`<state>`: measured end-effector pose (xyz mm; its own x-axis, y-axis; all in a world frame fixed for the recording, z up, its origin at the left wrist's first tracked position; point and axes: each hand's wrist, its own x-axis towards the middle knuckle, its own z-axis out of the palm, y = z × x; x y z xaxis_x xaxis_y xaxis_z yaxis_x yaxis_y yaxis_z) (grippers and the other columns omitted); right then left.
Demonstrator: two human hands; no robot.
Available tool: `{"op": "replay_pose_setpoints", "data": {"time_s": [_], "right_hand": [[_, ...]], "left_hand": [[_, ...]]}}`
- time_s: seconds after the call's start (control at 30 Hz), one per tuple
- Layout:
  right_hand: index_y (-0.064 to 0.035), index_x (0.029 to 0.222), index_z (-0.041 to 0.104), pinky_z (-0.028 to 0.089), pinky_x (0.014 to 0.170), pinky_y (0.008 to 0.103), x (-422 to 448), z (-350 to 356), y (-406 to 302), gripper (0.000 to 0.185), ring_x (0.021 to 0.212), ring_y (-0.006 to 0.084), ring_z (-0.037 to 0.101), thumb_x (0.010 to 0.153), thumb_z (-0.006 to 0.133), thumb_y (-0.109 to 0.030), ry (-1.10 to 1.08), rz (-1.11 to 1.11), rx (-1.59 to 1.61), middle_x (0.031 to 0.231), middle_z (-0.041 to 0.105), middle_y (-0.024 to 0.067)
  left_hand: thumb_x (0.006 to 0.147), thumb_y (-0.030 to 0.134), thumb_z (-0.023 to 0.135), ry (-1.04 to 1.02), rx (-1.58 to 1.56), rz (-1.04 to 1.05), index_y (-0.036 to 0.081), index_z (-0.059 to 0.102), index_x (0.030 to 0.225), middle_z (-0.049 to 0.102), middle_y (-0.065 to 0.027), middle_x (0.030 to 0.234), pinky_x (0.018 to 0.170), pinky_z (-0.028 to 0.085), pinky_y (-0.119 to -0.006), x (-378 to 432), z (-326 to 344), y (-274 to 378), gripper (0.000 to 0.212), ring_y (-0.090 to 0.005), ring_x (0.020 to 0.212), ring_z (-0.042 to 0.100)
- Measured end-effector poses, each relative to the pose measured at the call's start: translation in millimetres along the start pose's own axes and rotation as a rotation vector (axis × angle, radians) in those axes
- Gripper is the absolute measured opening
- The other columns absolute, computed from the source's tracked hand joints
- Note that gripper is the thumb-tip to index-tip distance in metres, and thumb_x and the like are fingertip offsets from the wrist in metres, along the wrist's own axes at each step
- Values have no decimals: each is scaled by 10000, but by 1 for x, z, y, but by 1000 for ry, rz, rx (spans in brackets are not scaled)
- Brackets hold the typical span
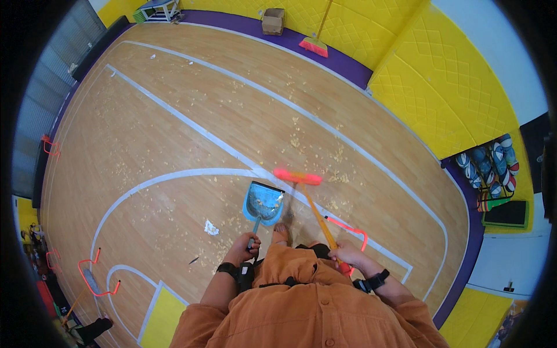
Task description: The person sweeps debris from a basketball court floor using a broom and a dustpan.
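My left hand (pixel 248 246) is closed around the handle of a blue long-handled dustpan (pixel 264 203), whose tray holds light debris and a clear scrap. In my right hand (pixel 348 254) is the yellow-orange stick of a broom (pixel 298 176) with pink-red bristles, blurred at the head. The broom head is just beyond the dustpan's dark lip, up and to the right, apart from it. Pale flakes (pixel 338 177) lie scattered over the wood-look floor. A crumpled white scrap (pixel 211 228) rests left of the dustpan, and a small dark piece (pixel 194 260) lies nearer me.
Red-orange bent-tube frames stand near my right hand (pixel 364 237) and at the lower left (pixel 82 274). By the padded yellow wall are another broom (pixel 314 45) and a cardboard box (pixel 273 21). A ball rack (pixel 489 169) is at right. Another person's dark-clothed leg (pixel 93 330) shows lower left.
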<state>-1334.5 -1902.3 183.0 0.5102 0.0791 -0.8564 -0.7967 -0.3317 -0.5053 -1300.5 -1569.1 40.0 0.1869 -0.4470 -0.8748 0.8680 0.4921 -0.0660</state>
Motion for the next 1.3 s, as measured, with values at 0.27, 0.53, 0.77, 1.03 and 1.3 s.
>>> {"op": "replay_pose_setpoints", "data": {"time_s": [0.27,0.53,0.77,1.03,1.3], "right_hand": [[55,1105,508,332,382,208,-39,-65,-3,348,407,80,414,789,545,-86,-362,32,583,559,427,-5],[42,1038,513,362,375,225,22,-122,-53,295,389,105,452,756,535,-41,-141,-177,280,568,466,25],[21,751,505,431,398,274,97,-208,-88,74,422,157,516,724,554,-27,134,-151,-5,586,514,62],[79,834,537,440,434,264,134,-240,-66,244,473,183,565,689,591,-110,59,-170,-489,603,541,101],[28,1045,556,318,361,211,63,-329,-58,310,389,72,426,751,551,-69,-489,57,229,576,496,26]], "left_hand": [[737,77,466,-8,-56,-26,63,381,724,401,-11,565,319,246,-185,12,15,4,86,-76,394,364],[744,75,458,40,-84,1,57,389,703,387,0,540,319,246,-181,19,62,23,83,-73,385,354],[772,88,451,59,-100,90,48,390,726,383,-3,555,325,252,-181,45,127,28,85,-74,398,347],[780,90,450,57,-149,91,53,376,727,378,-11,584,327,245,-179,84,200,35,98,-81,412,356],[759,118,467,-103,-399,55,81,393,656,373,25,526,327,247,-182,121,226,42,132,-61,386,356]]}}
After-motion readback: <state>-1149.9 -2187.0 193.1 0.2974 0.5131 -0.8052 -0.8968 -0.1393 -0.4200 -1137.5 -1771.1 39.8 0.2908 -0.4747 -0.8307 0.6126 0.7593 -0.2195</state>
